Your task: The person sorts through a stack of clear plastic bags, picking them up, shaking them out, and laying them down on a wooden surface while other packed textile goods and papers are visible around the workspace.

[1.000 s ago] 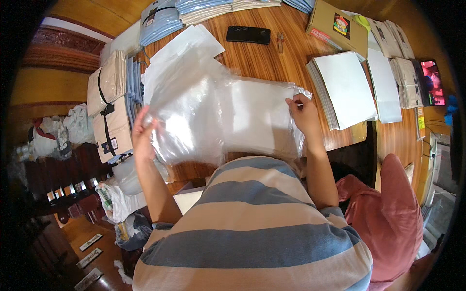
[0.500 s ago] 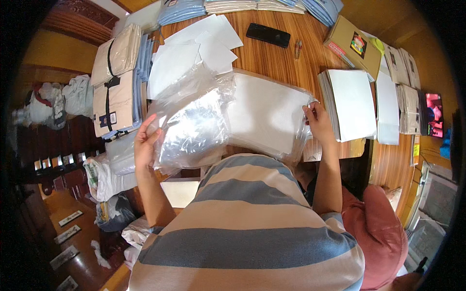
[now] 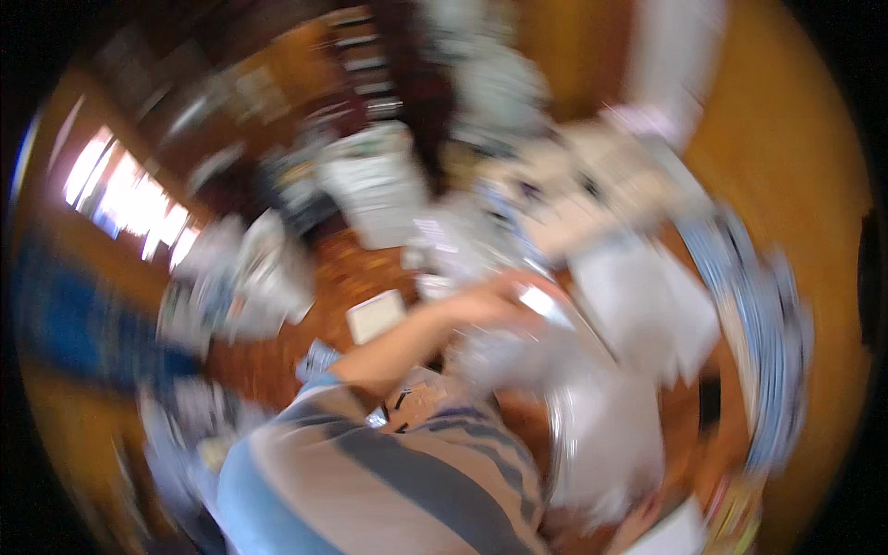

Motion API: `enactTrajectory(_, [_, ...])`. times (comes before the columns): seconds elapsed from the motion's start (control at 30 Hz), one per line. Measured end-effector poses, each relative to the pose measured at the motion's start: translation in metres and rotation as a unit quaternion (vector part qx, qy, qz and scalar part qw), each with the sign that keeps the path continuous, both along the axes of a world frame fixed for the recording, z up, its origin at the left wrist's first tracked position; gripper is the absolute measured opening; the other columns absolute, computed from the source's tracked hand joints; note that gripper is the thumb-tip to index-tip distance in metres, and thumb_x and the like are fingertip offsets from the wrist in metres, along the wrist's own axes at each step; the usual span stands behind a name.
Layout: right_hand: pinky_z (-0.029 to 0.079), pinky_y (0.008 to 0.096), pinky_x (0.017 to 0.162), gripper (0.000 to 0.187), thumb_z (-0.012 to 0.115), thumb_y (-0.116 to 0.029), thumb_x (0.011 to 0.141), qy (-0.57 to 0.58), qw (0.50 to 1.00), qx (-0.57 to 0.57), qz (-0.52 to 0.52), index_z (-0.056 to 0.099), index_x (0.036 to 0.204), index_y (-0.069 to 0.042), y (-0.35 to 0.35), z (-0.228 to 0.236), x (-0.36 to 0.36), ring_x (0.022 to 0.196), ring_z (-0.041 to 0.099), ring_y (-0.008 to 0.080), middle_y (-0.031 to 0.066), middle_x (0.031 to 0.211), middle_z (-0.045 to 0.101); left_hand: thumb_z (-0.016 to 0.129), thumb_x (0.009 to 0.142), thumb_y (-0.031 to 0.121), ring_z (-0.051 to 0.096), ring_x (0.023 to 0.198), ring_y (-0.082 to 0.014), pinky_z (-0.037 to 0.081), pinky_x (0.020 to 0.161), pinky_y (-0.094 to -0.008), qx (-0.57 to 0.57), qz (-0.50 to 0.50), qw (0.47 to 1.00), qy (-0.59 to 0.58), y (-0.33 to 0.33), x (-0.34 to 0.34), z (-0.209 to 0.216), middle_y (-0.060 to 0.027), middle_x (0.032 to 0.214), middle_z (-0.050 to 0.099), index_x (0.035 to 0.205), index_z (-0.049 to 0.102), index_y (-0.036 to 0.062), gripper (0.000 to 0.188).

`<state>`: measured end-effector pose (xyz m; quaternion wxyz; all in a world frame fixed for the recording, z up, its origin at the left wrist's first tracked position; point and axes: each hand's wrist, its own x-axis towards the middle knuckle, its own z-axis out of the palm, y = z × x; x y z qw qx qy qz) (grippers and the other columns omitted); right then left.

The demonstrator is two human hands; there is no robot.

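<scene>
Though I cannot tell through the blur whether the left hand (image 3: 511, 294) just beside the clear plastic (image 3: 507, 359) or the right hand (image 3: 638, 520) farther from it grips anything, one hasty tug could drag the white papers (image 3: 643, 305) beyond that plastic askew.

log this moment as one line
left hand: by clear plastic, grip unclear | right hand: by white sheet, grip unclear | loose papers, dark phone: on table | view: motion-blurred

ok so I'm counting two hands (image 3: 523, 298), one phone (image 3: 709, 403), one window (image 3: 129, 199), one striped shirt (image 3: 388, 472); bags (image 3: 273, 282) too smeared to count
</scene>
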<state>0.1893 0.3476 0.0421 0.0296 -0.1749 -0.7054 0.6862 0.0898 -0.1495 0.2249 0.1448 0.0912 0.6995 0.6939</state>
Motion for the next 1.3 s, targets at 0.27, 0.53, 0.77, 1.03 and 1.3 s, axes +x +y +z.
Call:
enactTrajectory(0.27, [0.051,0.0397,0.096,0.039,0.058,-0.024,0.103,0.033,0.966,0.131,0.222,0.057,0.133,0.001,-0.128,0.024,-0.115,0.11,0.062,0.0258,0.0159,0.124,0.064,0.076,0.074,-0.002,0.061,0.119,-0.0221,0.046,0.105,-0.0346,-0.011,0.092,0.985,0.143,0.041,0.035,-0.05,-0.0095,0.126,0.069,0.124,0.071,0.0085,0.051])
enactTrajectory(0.53, [0.051,0.0377,0.091,0.034,0.061,-0.024,0.102,0.033,0.946,0.155,0.283,0.06,0.126,0.0,-0.173,0.031,-0.133,0.105,0.062,0.0227,0.0136,0.117,0.065,0.074,0.08,-0.004,0.059,0.122,-0.0201,0.043,0.107,-0.0321,-0.013,0.208,0.975,0.077,-0.003,0.116,-0.045,-0.0082,0.129,0.067,0.127,0.068,0.0049,0.049])
enactTrajectory(0.77, [0.05,0.0359,0.087,0.03,0.064,-0.024,0.101,0.028,0.951,0.15,0.27,0.063,0.12,-0.001,-0.164,0.031,-0.135,0.1,0.061,0.0201,0.0116,0.111,0.065,0.072,0.084,-0.003,0.06,0.111,-0.0139,0.047,0.095,-0.0281,0.001,0.236,0.972,0.0,-0.012,0.142,-0.032,-0.006,0.127,0.066,0.13,0.066,0.0066,0.047])
enactTrajectory(1.03, [0.05,0.0339,0.082,0.027,0.067,-0.023,0.099,0.017,0.969,0.15,0.194,0.066,0.114,-0.001,-0.111,0.042,-0.125,0.094,0.061,0.0171,0.0094,0.105,0.066,0.072,0.086,-0.004,0.06,0.096,-0.0094,0.048,0.083,-0.0243,-0.006,0.231,0.973,0.006,-0.008,0.14,-0.019,-0.0014,0.117,0.068,0.131,0.066,0.0065,0.047])
enactTrajectory(1.3, [0.049,0.0318,0.077,0.023,0.07,-0.023,0.098,-0.015,0.988,0.142,-0.057,0.069,0.107,-0.002,0.062,0.069,-0.068,0.088,0.06,0.014,0.0071,0.098,0.067,0.07,0.087,0.001,0.063,0.105,-0.013,0.053,0.09,-0.0302,-0.033,0.164,0.986,0.001,0.007,0.096,-0.023,-0.0052,0.126,0.067,0.13,0.067,0.0095,0.044])
